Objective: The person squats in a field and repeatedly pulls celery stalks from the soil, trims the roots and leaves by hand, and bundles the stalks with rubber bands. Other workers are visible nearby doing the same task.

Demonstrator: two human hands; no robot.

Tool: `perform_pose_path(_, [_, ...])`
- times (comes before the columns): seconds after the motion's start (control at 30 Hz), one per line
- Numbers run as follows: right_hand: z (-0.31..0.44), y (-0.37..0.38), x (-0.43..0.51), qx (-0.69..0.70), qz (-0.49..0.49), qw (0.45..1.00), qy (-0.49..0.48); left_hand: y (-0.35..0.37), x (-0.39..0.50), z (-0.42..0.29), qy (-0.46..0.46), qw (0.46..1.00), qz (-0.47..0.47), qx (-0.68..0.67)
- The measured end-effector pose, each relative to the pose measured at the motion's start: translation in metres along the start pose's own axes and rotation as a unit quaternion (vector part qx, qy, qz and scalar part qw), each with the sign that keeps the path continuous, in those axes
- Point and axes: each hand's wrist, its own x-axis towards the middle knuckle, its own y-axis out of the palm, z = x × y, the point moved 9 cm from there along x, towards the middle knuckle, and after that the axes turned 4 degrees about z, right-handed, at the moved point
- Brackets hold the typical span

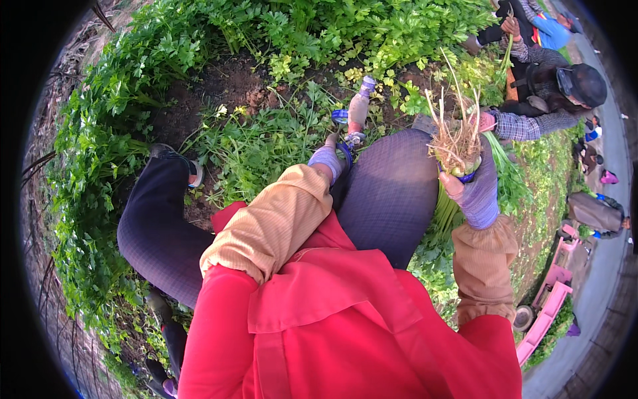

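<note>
My left hand (327, 157), in a purple knit glove, grips a hand-held tape tool (357, 110) beside my bent knee. A roll of blue tape (340, 116) sits on it, and its far end is wrapped in purple. My fingers and sleeve hide part of the grip. In my right hand (476, 187), also gloved with the thumb bare, is a bunch of celery (456, 154) held near its base. Its pale roots point up and away, and its green stalks hang down past my thigh. A blue tape band (467, 177) shows around the stalks just below the roots.
Tall celery plants (279, 30) stand ahead and to the left. Cut celery (254, 149) lies on the soil between my legs. At the right a co-worker (553, 95) in a dark cap crouches close by. Farther off are a pink cart (551, 299) and a paved road (593, 319).
</note>
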Motion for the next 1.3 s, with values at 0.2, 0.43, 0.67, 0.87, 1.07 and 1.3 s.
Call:
perform_pose_path(0.2, [0.028, 0.027, 0.003, -0.099, -0.042, 0.994, 0.013, -0.024, -0.038, -0.003, 0.027, 0.999, -0.009, 0.033])
perform_pose_path(0.43, [0.133, 0.072, 0.021, -0.186, 0.063, 0.972, -0.130, -0.078, -0.073, 0.010, 0.078, 0.984, -0.068, -0.144])
perform_pose_path(0.67, [0.244, 0.206, -0.053, -0.317, 0.235, 0.742, -0.542, -0.139, -0.195, -0.076, 0.437, 0.533, 0.244, -0.682])
perform_pose_path(0.87, [0.175, 0.267, -0.038, -0.350, 0.148, 0.834, -0.401, -0.196, -0.221, -0.024, 0.206, 0.553, 0.137, -0.796])
perform_pose_path(1.07, [0.048, 0.310, -0.007, 0.214, 0.284, 0.924, 0.141, -0.226, -0.228, 0.005, 0.310, 0.714, -0.074, -0.624])
perform_pose_path(1.3, [0.039, 0.331, -0.028, 0.407, 0.262, 0.847, 0.220, -0.228, -0.225, 0.005, 0.306, 0.584, -0.021, -0.752])
